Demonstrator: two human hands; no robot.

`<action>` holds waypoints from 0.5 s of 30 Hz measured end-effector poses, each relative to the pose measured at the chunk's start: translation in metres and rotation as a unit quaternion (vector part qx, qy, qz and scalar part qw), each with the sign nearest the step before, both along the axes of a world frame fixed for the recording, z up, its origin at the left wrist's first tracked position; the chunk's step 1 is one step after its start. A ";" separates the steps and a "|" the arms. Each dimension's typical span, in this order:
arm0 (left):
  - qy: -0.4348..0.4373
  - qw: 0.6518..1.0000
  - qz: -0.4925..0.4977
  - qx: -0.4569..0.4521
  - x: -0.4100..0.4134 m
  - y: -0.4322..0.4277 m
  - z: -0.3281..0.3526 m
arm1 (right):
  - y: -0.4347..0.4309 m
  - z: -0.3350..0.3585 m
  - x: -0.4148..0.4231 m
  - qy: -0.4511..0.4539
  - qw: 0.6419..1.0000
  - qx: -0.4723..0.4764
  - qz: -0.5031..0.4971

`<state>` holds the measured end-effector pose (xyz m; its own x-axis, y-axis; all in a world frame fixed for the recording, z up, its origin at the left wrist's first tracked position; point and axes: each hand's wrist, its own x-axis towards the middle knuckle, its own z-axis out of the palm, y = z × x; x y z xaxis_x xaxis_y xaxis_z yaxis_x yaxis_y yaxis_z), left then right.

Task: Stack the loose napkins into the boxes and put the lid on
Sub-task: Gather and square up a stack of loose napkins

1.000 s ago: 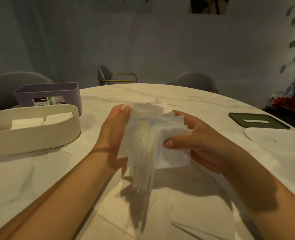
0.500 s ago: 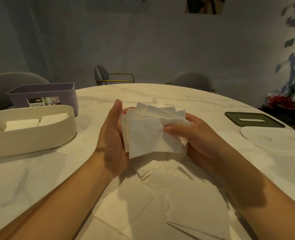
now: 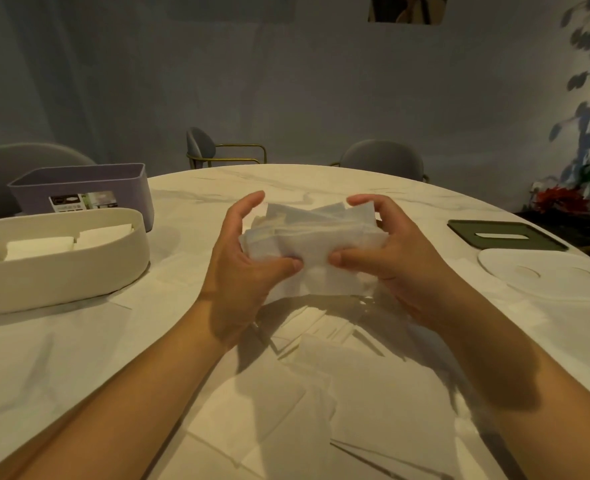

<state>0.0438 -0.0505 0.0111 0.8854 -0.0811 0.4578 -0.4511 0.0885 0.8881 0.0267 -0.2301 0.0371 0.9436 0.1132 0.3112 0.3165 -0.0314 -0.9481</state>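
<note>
Finding: the task is partly done. You hold a bundle of napkins point(image 3: 316, 237) above the middle of the table point(image 3: 286, 180), dead ahead at 12 o'clock. Your left hand point(image 3: 243, 254) and right hand point(image 3: 395, 258) each curl round one end of it, thumbs pinching the near edge and fingers hooked over the far edge. The sheets in the bundle are uneven and not squared.

At 9 o'clock the cream box point(image 3: 61, 275) stands open, with two low napkin stacks point(image 3: 40, 244) inside and room above them. Just behind it, at 10 o'clock, is the purple box point(image 3: 127, 188). You cannot tell from this angle what it holds.

Outstanding: many loose napkins point(image 3: 279, 396) lie overlapped on the table at 6 o'clock, under and near your wrists. Both lids are off and well apart from the boxes: the dark green lid point(image 3: 466, 227) at 2 o'clock and the white lid point(image 3: 542, 285) at 3 o'clock.

Assessment: the bundle needs squaring and boxing, the remaining sheets need gathering, and neither box has its lid on yet.
</note>
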 end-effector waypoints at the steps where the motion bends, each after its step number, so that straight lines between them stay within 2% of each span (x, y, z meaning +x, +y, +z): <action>1: 0.002 1.000 -0.006 0.006 0.000 -0.001 -0.001 | -0.001 -0.001 0.000 -0.006 1.000 -0.026 -0.007; 5: 0.045 0.998 -0.033 -0.007 -0.003 -0.003 -0.002 | 0.002 -0.002 -0.001 -0.023 0.996 -0.085 -0.016; 10: 0.099 0.991 -0.014 -0.089 -0.002 -0.007 0.000 | 0.004 0.000 -0.001 -0.056 0.995 -0.073 -0.034; 15: 0.118 0.987 0.013 -0.109 -0.002 -0.007 0.000 | 0.003 -0.002 0.004 -0.060 0.994 -0.043 -0.080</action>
<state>0.0413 -0.0579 0.0112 0.9699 0.0213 0.2424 -0.2385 0.2805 0.9297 0.0303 -0.2276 0.0355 0.9083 -0.0052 0.4183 0.4115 -0.1693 -0.8955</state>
